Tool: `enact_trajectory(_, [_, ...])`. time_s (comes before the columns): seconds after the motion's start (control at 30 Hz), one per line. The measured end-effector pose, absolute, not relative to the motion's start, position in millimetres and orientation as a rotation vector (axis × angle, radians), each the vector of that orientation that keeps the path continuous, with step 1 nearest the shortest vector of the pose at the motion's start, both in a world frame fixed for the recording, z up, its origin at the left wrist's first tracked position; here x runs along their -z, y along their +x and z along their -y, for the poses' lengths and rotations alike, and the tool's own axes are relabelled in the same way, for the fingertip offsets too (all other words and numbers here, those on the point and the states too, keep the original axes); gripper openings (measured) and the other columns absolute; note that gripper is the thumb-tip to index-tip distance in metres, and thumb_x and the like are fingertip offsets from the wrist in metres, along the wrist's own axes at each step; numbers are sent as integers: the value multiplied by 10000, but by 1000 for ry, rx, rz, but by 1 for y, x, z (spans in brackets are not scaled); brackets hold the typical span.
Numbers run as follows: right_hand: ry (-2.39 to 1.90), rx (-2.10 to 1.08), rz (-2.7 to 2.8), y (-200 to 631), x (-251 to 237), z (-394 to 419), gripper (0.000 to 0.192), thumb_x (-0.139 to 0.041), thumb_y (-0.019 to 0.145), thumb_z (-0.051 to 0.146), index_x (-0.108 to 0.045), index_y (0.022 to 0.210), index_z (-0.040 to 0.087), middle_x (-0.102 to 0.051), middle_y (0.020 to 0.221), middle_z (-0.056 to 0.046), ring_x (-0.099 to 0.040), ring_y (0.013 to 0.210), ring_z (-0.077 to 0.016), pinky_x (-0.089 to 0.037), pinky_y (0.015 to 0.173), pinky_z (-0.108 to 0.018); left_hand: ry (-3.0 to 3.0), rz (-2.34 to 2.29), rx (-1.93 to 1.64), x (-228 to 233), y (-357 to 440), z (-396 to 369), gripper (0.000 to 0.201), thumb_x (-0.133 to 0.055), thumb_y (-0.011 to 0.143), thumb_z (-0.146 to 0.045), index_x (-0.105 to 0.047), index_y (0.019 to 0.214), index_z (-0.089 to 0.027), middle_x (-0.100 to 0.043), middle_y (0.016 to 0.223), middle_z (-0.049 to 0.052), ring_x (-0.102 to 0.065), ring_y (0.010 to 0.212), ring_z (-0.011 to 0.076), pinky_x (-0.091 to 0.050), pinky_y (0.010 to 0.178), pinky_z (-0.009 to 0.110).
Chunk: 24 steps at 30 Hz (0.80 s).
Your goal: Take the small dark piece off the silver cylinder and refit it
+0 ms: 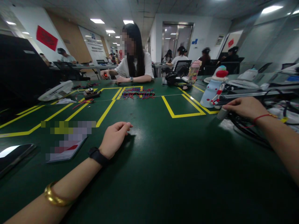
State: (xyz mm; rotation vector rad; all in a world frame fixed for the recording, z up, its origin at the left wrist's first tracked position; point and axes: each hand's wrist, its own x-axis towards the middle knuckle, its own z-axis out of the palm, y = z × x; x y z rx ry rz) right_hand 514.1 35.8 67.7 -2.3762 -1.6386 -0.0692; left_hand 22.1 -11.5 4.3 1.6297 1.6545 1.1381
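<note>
Green mat table [163, 161] with yellow tape lines fills my view. My left hand [114, 138] rests on the mat near centre, palm down, fingers loosely curled, holding nothing; black band at the wrist, gold bangle [54, 196] further up the forearm. My right hand [245, 107] is out at the right edge, red string on the wrist, fingers closed around a small grey cylinder [221, 113]; only its end pokes out left of the fingertips, so what it is I can't tell. It sits at the table's right side, just beside a tangle of black cables [247, 129] and right below a blue-white bottle with a red cap [213, 88]. Phone [14, 155] and a card [66, 149] lie left of my left hand. Bundle of red and blue wires [139, 92] lies mid-table far side, in front of a seated person in white [134, 62]. White fan [56, 91] sits far left.
</note>
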Motion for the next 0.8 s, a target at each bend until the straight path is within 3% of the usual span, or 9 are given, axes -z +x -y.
enact_trajectory(0.2, [-2335,-142,1569,511,-73,-31,356,-617,743,359,-689,1035,169,-659,868,-56,-524,781,-121,-319,733,-261,1638,-1641,-1127,-2,20,9,347,-504,772,-474,-687,847,-188,-609,727,15,-509,620,141,-372,572,246])
enact_trajectory(0.33, [-2398,-111,1512,511,-74,-31,333,-635,720,381,-704,949,149,-659,779,-55,-535,720,-126,-337,714,-259,1647,-1647,-1115,0,19,8,344,-504,780,-479,-685,850,-195,-608,727,4,-511,622,134,-371,572,240])
enact_trajectory(0.47, [-2359,-154,1558,514,-73,-29,286,-634,730,299,-697,971,159,-663,828,-56,-537,734,-113,-339,740,-263,1646,-1646,-1129,0,19,8,354,-508,774,-490,-689,846,-193,-613,720,4,-514,614,136,-374,566,242])
enact_trajectory(0.6, [-2273,-208,1524,516,-73,-27,470,-650,660,491,-680,993,161,-657,839,-78,-536,730,-120,-341,718,-299,1644,-1650,-1132,0,19,8,355,-515,769,-490,-690,851,-192,-615,717,7,-516,619,139,-375,567,242])
enact_trajectory(0.8, [-2430,-62,1838,513,-64,-35,538,-663,500,624,-631,730,138,-625,740,-73,-491,674,-118,-314,633,-286,1657,-1656,-1113,1,19,9,354,-507,781,-493,-686,857,-197,-614,725,7,-513,624,138,-374,575,244])
